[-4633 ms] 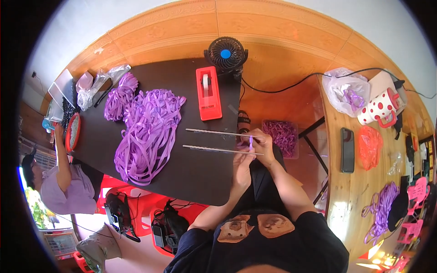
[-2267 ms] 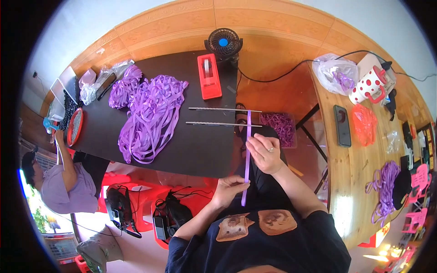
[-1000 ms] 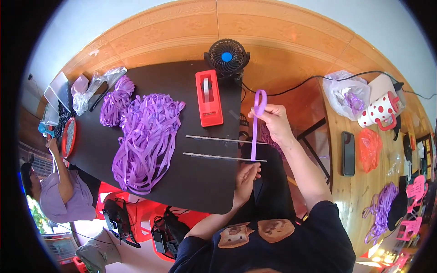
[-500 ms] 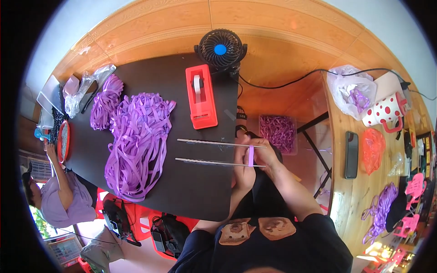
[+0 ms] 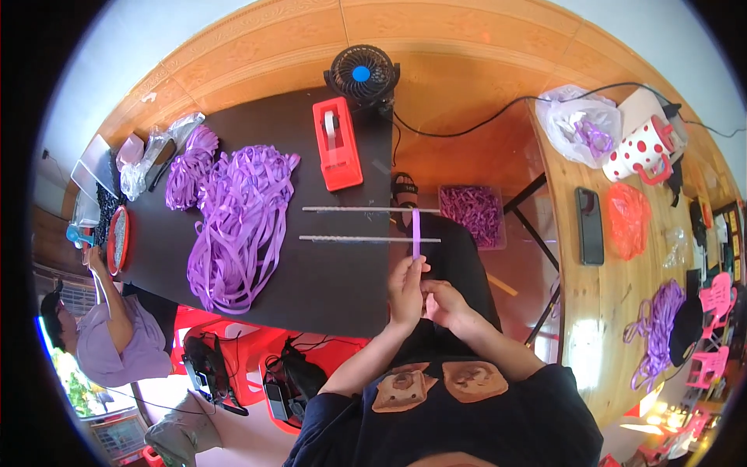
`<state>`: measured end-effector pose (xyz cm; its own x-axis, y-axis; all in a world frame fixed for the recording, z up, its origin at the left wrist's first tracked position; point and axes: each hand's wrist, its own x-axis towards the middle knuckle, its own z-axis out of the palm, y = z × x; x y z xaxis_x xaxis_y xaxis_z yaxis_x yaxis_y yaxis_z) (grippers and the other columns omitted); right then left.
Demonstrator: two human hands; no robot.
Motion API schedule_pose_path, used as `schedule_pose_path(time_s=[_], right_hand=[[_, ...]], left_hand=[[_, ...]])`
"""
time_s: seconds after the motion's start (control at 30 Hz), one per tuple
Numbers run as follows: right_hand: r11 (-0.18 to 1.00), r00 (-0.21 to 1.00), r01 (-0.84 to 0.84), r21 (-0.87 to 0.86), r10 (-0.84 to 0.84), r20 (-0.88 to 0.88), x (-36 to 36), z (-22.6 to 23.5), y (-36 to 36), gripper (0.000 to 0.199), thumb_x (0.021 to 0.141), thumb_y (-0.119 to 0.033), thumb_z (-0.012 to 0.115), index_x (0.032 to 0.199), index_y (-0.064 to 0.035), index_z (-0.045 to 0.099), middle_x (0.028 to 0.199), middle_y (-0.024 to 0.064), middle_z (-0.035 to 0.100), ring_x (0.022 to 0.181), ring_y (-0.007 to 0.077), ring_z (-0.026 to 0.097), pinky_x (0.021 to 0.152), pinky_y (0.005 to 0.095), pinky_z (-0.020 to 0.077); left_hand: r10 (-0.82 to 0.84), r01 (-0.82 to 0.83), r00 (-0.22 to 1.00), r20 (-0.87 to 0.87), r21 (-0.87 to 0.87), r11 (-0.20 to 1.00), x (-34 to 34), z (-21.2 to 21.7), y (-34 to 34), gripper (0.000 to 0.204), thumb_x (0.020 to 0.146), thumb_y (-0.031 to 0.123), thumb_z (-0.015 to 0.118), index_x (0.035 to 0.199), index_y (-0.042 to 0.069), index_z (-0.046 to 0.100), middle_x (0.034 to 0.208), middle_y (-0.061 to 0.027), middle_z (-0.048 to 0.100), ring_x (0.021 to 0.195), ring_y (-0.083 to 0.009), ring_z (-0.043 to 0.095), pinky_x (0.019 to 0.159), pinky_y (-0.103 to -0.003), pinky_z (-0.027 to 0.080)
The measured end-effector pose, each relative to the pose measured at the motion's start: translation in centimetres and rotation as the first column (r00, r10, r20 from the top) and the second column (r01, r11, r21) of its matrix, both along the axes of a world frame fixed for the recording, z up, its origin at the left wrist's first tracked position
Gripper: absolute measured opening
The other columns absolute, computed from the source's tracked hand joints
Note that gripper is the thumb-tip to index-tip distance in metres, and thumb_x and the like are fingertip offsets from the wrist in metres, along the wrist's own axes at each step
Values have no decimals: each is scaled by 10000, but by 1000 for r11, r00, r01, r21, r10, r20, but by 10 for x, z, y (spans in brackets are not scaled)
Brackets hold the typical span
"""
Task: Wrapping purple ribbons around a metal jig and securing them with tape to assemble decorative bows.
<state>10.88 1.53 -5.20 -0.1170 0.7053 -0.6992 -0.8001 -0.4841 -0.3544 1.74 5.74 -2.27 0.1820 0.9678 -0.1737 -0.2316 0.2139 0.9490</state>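
Ribbon (image 5: 416, 227) in purple goes across two thin rods (image 5: 350, 208) and down to the left hand (image 5: 405, 294). That hand's grip pinches it, maybe to keep it tight. The right hand (image 5: 448, 304) is close beside, but its fingertips are hidden, so I can't tell if its grip has anything. The rods stick out past the desk (image 5: 334, 288), likely so hands can get around them. A purple pile (image 5: 245, 218) lies to their left. A red tape holder (image 5: 340, 166) near the far rod could be in a hand's way, with a fan (image 5: 361, 74) behind.

Bright light glares off the wooden table (image 5: 611, 307) (outer edges bend)
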Motion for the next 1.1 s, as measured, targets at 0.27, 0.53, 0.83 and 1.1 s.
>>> schedule_pose_path(time_s=[0.27,0.53,0.83,1.1], right_hand=[[988,932,-134,84,96,349,-3,25,-62,138,876,-144,596,975,-50,620,801,60,650,796,162,634,660,219,469],[784,-192,-510,354,-504,842,-16,57,-57,315,678,13,645,982,-62,614,887,99,589,758,306,578,664,370,421],[751,608,-415,513,-189,771,-17,18,-67,314,787,59,623,1084,-28,574,879,50,611,768,104,601,693,235,486],[705,809,-334,625,-126,574,-12,19,-70,321,837,83,580,1133,-39,558,904,52,627,849,110,616,768,251,514]], left_hand=[[-65,93,990,122,-237,967,-19,15,-27,204,944,191,560,1032,26,642,857,-27,642,726,-75,525,700,-220,425],[-44,102,974,224,-258,961,-23,8,-28,178,913,118,600,1032,2,665,940,-57,670,840,-106,580,786,-251,440],[-48,94,975,218,-209,973,-30,5,-36,219,908,176,625,1040,4,655,917,-45,647,853,-101,571,736,-240,437],[-104,126,985,135,-170,977,-48,1,-41,217,853,187,701,963,4,663,855,-31,648,801,-87,571,735,-230,428]])
